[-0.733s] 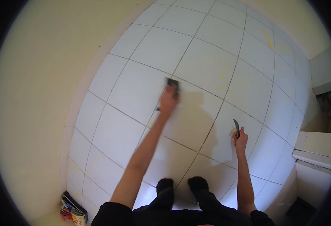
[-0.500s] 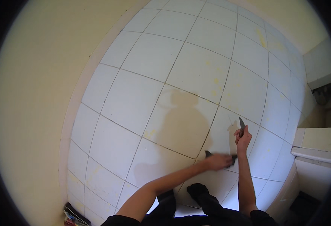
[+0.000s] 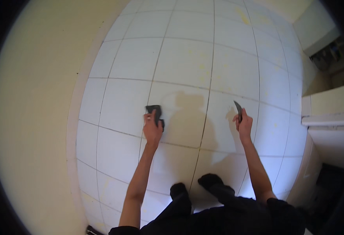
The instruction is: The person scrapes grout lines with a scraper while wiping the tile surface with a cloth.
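Observation:
My right hand [image 3: 244, 125] is closed around the handle of a small knife [image 3: 238, 107]. Its dark, slightly curved blade points up and away from me, tip at the far end. To the left, my left hand [image 3: 152, 129] grips a black object [image 3: 155, 111] with a broad, flat far end; a further dark part shows beside the fingers, and its exact kind is unclear. Both hands are held out in front of me, well apart, over the tiled floor [image 3: 179, 164].
A plain cream wall [image 3: 34, 117] runs along the left. On the right stand a pale ledge [image 3: 321, 117] and a dark recess with blurred items. My dark-covered feet [image 3: 210, 181] are on the tiles, which carry yellowish stains [image 3: 203, 72].
My left hand has swung from beside the right forearm out to the far left, carrying the black object. My right hand still holds the knife. The view has turned somewhat.

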`<state>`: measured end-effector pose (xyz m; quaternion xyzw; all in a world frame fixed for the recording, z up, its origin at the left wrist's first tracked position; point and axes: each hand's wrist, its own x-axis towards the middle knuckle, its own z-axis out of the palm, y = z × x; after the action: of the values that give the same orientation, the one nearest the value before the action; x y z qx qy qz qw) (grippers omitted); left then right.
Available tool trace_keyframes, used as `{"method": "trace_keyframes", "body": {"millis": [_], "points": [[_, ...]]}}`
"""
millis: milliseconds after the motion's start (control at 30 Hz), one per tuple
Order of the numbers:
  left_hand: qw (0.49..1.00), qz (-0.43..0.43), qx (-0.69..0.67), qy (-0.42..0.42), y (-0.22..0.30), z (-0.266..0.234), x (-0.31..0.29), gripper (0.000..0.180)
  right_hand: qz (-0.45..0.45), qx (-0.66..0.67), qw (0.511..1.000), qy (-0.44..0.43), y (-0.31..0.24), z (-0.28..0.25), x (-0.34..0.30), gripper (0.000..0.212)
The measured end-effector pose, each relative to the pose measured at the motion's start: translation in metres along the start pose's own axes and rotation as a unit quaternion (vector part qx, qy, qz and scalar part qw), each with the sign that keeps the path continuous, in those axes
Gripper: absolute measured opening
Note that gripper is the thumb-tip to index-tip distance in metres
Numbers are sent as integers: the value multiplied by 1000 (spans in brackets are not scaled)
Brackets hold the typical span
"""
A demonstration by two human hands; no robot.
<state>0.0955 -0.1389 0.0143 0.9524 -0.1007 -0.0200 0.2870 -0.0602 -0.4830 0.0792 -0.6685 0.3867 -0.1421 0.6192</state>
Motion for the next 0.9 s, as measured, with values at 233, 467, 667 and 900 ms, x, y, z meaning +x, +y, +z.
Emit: {"method": "trace_keyframes", "body": {"millis": [233,467,667,900], "points": [[889,380,-65,-247,90,118,-121,60,-83,27,995,-42,0,-10,-16,58],[854,401,-184,-277,165,100,-180,63,-21,84,994,-60,1,18,-44,56],[978,122,-100,-135,44,18,-112,66,-68,55,987,-134,1,23,-40,50],[876,-152,-106,445,-158,-96,-71,38,-41,-2,986,-162,4,16,-25,27]]}}
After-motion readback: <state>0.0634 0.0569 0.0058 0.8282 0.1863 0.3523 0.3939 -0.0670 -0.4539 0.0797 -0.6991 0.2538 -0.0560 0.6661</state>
